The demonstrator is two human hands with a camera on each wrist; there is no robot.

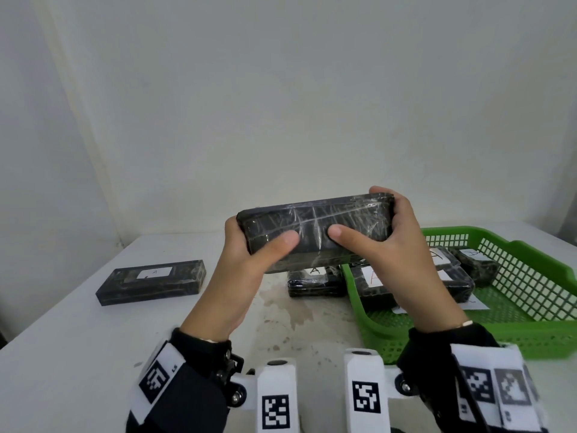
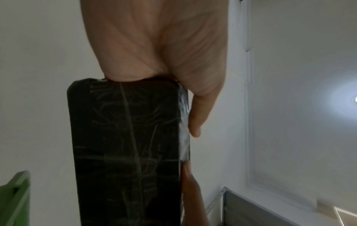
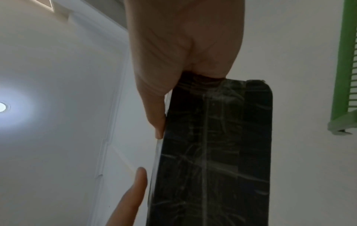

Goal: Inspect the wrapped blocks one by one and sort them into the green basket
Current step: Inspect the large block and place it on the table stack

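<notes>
A dark block wrapped in clear film point(image 1: 315, 228) is held up in the air above the table by both hands. My left hand point(image 1: 249, 254) grips its left end, thumb across the near face. My right hand point(image 1: 396, 242) grips the right end, thumb on the near face as well. The wrist views show the same wrapped block point(image 2: 125, 149) point(image 3: 214, 152) clamped between palm and fingers. The green basket point(image 1: 530, 295) stands at the right and holds several wrapped blocks with white labels point(image 1: 474, 264).
One labelled wrapped block point(image 1: 153, 281) lies on the white table point(image 1: 78, 339) at the left. Another point(image 1: 315, 281) lies just left of the basket, under the held block. A white wall rises behind the table.
</notes>
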